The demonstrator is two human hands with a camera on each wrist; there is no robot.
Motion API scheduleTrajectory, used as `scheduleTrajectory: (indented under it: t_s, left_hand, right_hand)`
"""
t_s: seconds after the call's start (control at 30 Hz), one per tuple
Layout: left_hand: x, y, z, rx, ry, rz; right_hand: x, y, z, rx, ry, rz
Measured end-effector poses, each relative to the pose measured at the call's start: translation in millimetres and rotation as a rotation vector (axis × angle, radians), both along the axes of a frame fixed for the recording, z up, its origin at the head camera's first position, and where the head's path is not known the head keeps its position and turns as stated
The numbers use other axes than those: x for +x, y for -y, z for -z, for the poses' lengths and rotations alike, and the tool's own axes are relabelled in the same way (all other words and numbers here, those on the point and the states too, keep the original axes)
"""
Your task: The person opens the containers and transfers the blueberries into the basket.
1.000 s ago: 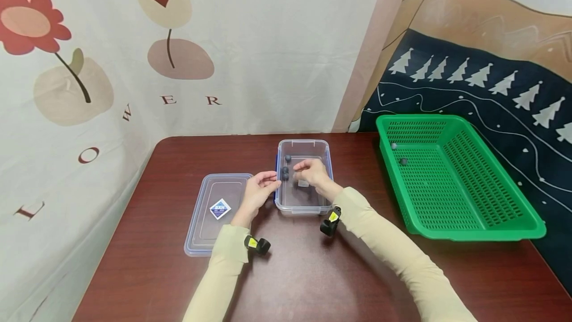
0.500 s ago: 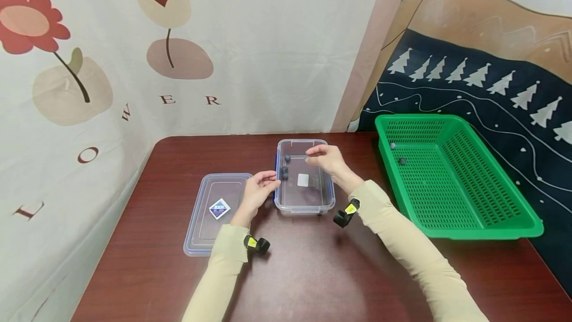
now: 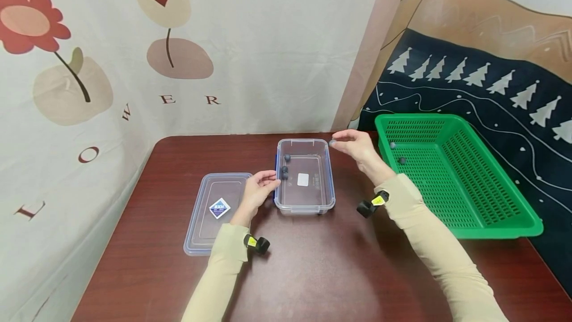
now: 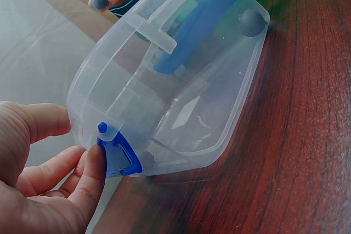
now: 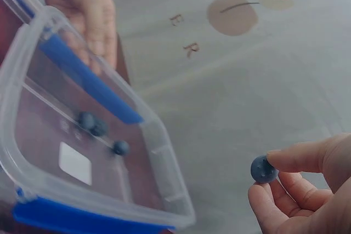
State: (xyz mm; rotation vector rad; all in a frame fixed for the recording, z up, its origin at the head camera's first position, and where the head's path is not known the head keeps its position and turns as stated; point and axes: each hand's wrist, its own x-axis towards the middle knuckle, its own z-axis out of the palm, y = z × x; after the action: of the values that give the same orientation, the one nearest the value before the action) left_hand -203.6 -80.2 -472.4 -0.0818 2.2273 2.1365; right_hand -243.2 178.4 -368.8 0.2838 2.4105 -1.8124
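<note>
Right hand [image 3: 357, 150] raised over the gap between box and basket. Its grip: thumb and fingertips clamped on a single ball [image 3: 332, 142], dark blue, perhaps a berry. Pinched by the tips only; likely suits so small and round a thing, and soft pressure looks wise. Ball is off the bench [image 3: 290, 272], just outside the box's far right corner.

Left hand [image 3: 256, 193] at the box's left side. Its grip is closed on the edge beside a blue clip [image 4: 122, 160], fingertips touching. Judged to be a steadying hold: the clear box [image 3: 305, 209] looks light and apt to slide.

Box stands upright, lidless, near the middle of the bench's far edge. Three balls [image 3: 287, 157] inside, all along its left wall, two of them touching. Lid [image 3: 201, 235] lies flat toward the bench's left edge, partly under the left arm; probably put there to leave the box's mouth free.

Green basket [image 3: 487, 232] covers the bench's far right corner, on the right hand's side, presumably for easy reach. Two balls [image 3: 402, 160] in it, by the left wall.

Writing: blue diamond label [image 3: 219, 208] on lid reads "BXH"; smaller print too fine. White patch [image 3: 303, 180] at box floor, nothing legible. Wall cloth [image 3: 268, 48] behind: letters L, O, W, E, R, beside printed flowers [image 3: 25, 21]. Yellow tags [image 3: 379, 201] on the wrist cameras [image 3: 366, 209]: unreadable.
</note>
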Motion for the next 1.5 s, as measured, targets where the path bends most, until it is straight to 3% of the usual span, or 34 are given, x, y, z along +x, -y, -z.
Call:
scheduleTrajectory:
  t_s: [0.17, 0.43, 0.73, 1.03, 1.27, 1.5]
  left_hand:
    - [-0.9, -0.2, 0.3, -0.012, -0.004, -0.003]
    - [-1.8, 1.0, -1.6, -0.011, 0.006, 0.018]
    - [13.6, -1.5, -30.7, -0.014, 0.010, 0.038]
    - [14.8, -1.2, -32.6, -0.007, 0.012, 0.045]
    - [14.5, -1.8, -32.2, -0.010, 0.015, 0.038]
    - [14.7, -1.5, -31.9, -0.013, 0.019, 0.038]
  right_hand:
    - [2.2, -21.6, -9.3, -0.050, -0.026, 0.030]
    - [9.8, -58.1, -21.9, -0.214, -0.101, 0.072]
    - [17.2, -100.3, -25.5, -0.420, -0.166, 0.135]
    - [20.4, -138.8, -19.1, -0.576, -0.178, 0.214]
    - [18.0, -163.6, -4.8, -0.548, -0.125, 0.284]
    - [14.4, -177.8, 4.1, -0.593, -0.057, 0.351]
